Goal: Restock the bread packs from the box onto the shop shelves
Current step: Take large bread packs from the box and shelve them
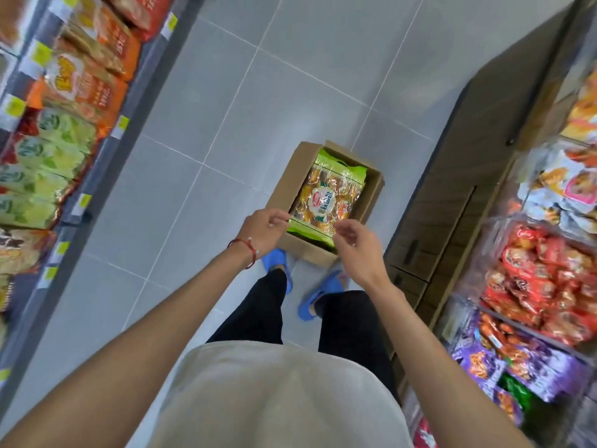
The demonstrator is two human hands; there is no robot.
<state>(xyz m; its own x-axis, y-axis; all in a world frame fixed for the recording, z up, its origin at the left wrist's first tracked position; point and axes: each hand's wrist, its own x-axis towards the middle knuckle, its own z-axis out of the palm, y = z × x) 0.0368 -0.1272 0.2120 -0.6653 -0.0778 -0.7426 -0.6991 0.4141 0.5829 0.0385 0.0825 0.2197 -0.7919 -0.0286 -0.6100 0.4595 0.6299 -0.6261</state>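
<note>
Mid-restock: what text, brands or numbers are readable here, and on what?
No text reads clearly.
Bread pack in the box: round logo and characters, blurred.
Orange packs at left: print blurred.
Yellow shelf tags: too small.

I'm getting bright, even overhead light on the pale floor (290, 76), with only soft shadows. Glare glints on the bread pack (332, 195). The shelves (64, 92) on both sides smear and bow outward, while the centre is sharp.
</note>
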